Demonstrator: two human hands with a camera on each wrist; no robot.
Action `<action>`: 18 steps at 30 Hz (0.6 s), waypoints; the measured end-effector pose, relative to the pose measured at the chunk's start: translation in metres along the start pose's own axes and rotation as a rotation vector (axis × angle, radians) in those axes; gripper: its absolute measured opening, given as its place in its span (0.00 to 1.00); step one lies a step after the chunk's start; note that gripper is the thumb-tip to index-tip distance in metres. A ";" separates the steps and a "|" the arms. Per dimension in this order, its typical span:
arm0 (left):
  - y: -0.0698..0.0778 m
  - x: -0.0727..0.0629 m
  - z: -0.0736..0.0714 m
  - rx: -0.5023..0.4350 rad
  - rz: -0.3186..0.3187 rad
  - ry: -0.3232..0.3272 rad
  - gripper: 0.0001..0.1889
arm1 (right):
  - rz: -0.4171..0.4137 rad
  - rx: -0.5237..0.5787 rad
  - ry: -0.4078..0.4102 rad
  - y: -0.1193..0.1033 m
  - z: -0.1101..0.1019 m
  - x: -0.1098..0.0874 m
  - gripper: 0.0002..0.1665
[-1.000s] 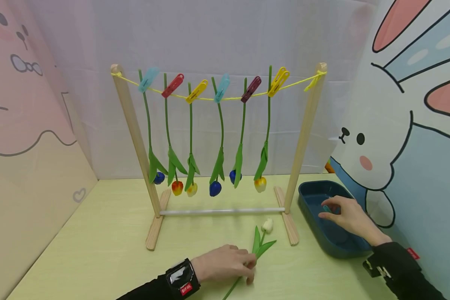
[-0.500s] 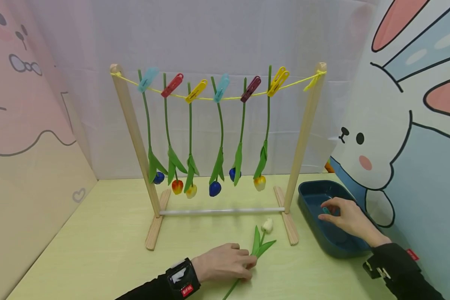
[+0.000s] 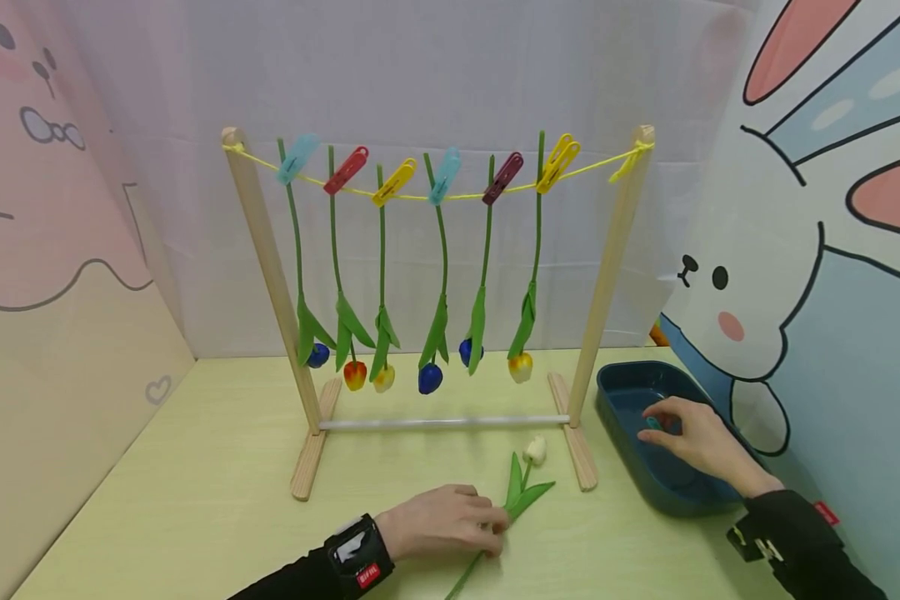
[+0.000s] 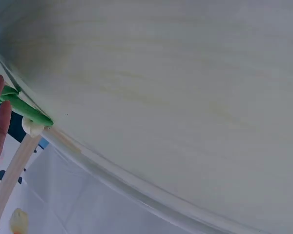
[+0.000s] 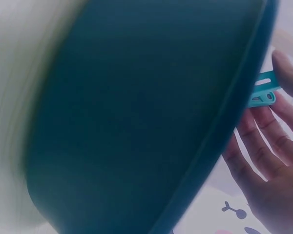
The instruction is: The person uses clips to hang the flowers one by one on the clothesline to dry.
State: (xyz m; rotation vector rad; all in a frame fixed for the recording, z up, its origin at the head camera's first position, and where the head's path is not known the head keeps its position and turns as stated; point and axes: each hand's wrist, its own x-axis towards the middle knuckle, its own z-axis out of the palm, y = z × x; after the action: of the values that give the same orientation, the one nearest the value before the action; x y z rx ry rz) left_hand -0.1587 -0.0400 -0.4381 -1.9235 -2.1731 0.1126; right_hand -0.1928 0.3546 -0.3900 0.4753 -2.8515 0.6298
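In the head view my left hand (image 3: 442,525) is low over the table, fingers curled on the stem of a white artificial tulip (image 3: 536,451). Its green leaves (image 3: 523,496) point away, and the left wrist view shows fingertips beside the leaf (image 4: 31,113). My right hand (image 3: 701,442) is over the dark blue tray (image 3: 622,454), pinching a teal clothespin (image 5: 264,90) between thumb and fingers. Behind, several tulips hang heads down from a yellow string (image 3: 465,197), held by coloured clothespins such as a red one (image 3: 346,171) and a yellow one (image 3: 558,164).
The string is tied between two wooden posts (image 3: 607,275), with a white crossbar (image 3: 442,424) low between them. Wooden feet (image 3: 573,446) stand on the pale table (image 3: 217,500). A rabbit-printed panel (image 3: 855,400) rises at the right, just beyond the tray.
My left hand's fingers have drawn in around the tulip's stem, and the hand has shifted slightly. My right hand stays over the tray with the teal clothespin.
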 end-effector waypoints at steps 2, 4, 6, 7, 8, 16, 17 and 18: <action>-0.002 -0.001 -0.001 -0.072 -0.026 0.031 0.09 | 0.000 0.000 0.009 0.000 0.000 0.000 0.16; -0.005 -0.002 -0.002 -0.139 -0.051 0.065 0.10 | -0.007 0.001 0.024 0.001 0.000 0.000 0.15; -0.007 -0.003 -0.001 -0.209 -0.072 0.105 0.10 | -0.019 0.003 0.042 0.002 0.001 0.000 0.14; -0.008 -0.003 0.001 -0.238 -0.082 0.123 0.09 | -0.027 0.005 0.052 0.002 0.001 0.000 0.13; -0.008 -0.003 0.002 -0.266 -0.091 0.141 0.09 | -0.036 0.007 0.065 0.002 0.001 0.000 0.13; -0.011 -0.001 0.000 -0.600 -0.170 0.345 0.07 | -0.099 0.027 0.138 0.003 0.002 -0.001 0.13; -0.012 0.000 -0.002 -0.617 -0.175 0.380 0.07 | -0.102 0.028 0.142 0.003 0.002 -0.001 0.13; -0.012 0.002 -0.003 -0.641 -0.183 0.416 0.07 | -0.104 0.029 0.145 0.004 0.002 -0.001 0.13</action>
State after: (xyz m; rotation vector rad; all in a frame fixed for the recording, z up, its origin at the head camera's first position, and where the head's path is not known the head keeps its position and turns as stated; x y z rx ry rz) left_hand -0.1701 -0.0402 -0.4329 -1.7758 -2.2221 -1.0314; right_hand -0.1936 0.3569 -0.3933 0.5549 -2.6664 0.6587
